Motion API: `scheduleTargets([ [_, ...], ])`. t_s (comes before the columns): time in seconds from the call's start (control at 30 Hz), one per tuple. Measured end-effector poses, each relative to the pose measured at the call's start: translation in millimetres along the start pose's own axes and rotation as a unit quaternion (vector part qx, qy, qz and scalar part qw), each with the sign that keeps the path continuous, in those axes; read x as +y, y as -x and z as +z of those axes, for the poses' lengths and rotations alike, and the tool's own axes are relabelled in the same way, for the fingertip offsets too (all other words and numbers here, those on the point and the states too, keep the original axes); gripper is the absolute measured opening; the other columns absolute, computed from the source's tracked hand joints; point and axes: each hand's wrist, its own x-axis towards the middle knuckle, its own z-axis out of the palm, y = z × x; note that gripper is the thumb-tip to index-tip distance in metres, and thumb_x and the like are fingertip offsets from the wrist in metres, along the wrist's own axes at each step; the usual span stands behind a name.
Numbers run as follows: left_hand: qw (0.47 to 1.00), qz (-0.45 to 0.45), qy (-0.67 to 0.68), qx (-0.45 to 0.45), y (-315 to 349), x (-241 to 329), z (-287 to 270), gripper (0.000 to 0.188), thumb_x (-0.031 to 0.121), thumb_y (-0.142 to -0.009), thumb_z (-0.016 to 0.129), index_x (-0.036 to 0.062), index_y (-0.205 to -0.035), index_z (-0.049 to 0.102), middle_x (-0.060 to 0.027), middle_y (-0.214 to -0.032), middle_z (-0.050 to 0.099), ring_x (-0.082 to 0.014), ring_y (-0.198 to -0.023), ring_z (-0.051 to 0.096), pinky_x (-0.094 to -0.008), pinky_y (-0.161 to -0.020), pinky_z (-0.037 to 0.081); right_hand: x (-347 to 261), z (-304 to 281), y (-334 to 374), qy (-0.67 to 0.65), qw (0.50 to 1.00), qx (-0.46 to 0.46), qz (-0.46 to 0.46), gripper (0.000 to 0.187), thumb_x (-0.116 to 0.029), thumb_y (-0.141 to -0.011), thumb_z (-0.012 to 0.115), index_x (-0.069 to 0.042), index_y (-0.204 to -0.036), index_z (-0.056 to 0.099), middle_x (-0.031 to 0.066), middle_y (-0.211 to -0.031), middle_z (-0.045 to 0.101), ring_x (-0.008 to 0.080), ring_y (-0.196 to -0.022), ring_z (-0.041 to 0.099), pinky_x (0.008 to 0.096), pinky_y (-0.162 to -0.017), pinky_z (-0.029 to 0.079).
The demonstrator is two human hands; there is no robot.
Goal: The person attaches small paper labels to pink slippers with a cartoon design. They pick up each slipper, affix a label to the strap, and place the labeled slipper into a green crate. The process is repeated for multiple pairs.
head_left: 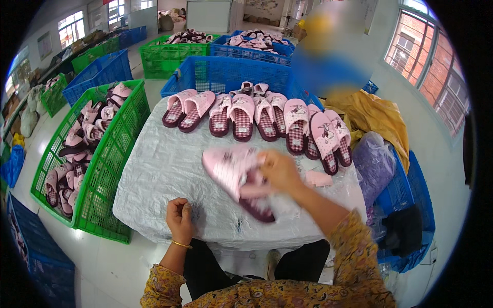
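My right hand grips a pink slipper with a dark maroon sole over the middle of the table. Motion smears the slipper, and I cannot tell whether a second one is held with it. My left hand rests at the near edge of the table, which is covered in silvery sheeting. Its fingers are curled closed, and whatever they may hold is hidden. Along the far side stands a row of pink slippers with checked insoles, toes pointing away or upward. A small pink piece lies right of my right hand.
A green crate full of slippers stands left of the table. A blue crate borders its far side. At the right are a purple bag, yellow cloth and another blue crate. A blurred person stands far right.
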Motion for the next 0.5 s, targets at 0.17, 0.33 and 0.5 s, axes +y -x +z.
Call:
scheduleTargets([
  [0.17,1.0,-0.017,-0.001,-0.014,0,-6,-2,0.015,-0.001,-0.091,0.06,0.0027,-0.104,0.056,0.0004,-0.09,0.055,-0.0054,-0.078,0.051,-0.0203,-0.071,0.045,-44,-97,-218,0.143,0.964,0.212,-0.074,0.041,-0.026,-0.084,0.067,-0.006,-0.119,0.057,0.0174,-0.11,0.065,0.0308,-0.096,0.065,0.0391,-0.081,0.051],
  [0.33,0.976,0.007,-0.199,-0.091,-77,1,-6,0.017,0.002,-0.086,0.066,0.0027,-0.102,0.061,-0.0043,-0.091,0.06,-0.0129,-0.08,0.057,-0.024,-0.07,0.047,-33,-62,-235,0.153,0.972,0.168,-0.057,0.034,-0.035,-0.09,0.062,-0.007,-0.109,0.062,0.0132,-0.108,0.066,0.0261,-0.095,0.065,0.0396,-0.082,0.05],
  [0.5,0.923,0.183,-0.316,-0.119,-258,-32,17,0.027,0.01,-0.081,0.071,0.0023,-0.106,0.062,-0.013,-0.099,0.065,-0.0282,-0.093,0.063,-0.0368,-0.083,0.05,20,38,-66,-0.038,0.987,-0.152,-0.019,0.027,-0.03,-0.093,0.064,-0.007,-0.109,0.066,0.008,-0.095,0.07,0.0152,-0.083,0.065,0.0325,-0.075,0.051],
])
